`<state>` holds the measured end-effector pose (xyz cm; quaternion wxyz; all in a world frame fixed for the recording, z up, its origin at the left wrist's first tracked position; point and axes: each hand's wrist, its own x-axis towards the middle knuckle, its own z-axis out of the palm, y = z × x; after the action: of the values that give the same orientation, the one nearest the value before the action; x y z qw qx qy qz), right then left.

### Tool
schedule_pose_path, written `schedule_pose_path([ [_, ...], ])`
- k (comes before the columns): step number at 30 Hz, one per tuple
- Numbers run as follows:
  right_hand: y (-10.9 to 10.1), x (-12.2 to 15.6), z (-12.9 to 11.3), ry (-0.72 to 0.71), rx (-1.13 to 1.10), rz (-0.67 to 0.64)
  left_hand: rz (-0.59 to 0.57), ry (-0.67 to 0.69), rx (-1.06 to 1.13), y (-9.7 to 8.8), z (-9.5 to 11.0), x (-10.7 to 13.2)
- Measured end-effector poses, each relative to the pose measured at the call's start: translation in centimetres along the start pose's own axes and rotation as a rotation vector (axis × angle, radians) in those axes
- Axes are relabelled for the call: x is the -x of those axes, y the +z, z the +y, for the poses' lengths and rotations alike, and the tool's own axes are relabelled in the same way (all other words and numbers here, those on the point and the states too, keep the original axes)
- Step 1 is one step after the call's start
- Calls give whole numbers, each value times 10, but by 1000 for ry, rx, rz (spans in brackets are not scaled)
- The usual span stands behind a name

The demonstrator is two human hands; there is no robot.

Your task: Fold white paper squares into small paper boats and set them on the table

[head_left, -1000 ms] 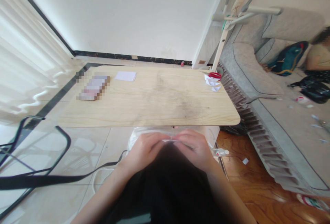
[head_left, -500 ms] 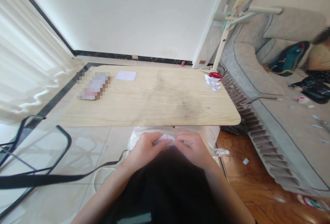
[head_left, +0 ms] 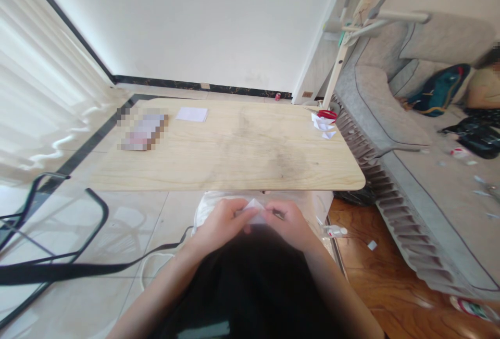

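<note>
My left hand [head_left: 221,220] and my right hand [head_left: 287,219] are held together just below the near edge of the wooden table [head_left: 234,170]. Both pinch a small folded piece of white paper [head_left: 254,209], whose peak sticks up between the fingertips. The fingers of both hands are curled closed around the paper. Dark hair at the bottom of the view hides my wrists and lap.
On the table lie a white sheet [head_left: 191,114] at the far left, a blurred flat item [head_left: 142,132], and red scissors [head_left: 326,115] with small folded papers [head_left: 325,127] at the far right. A grey sofa [head_left: 390,120] with a seated person [head_left: 484,86] stands to the right. Black straps [head_left: 58,266] cross the floor at left.
The paper has risen a little between my fingers and its white peak now shows more. Both hands have moved slightly closer together.
</note>
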<state>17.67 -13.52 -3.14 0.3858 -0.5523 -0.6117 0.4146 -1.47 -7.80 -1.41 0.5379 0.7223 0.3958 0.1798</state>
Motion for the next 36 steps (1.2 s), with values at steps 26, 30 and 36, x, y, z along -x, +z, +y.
schedule_pose_path([
  [26, 3, -7, 8, 110, -289, -39, 52, 12, 63, -4, -1, -3],
  [30, 5, -8, 8, 103, -311, -59, 38, 3, 91, -2, -2, -3],
  [36, 6, -6, 3, 97, -293, -51, -3, 7, 170, 0, -8, -3],
])
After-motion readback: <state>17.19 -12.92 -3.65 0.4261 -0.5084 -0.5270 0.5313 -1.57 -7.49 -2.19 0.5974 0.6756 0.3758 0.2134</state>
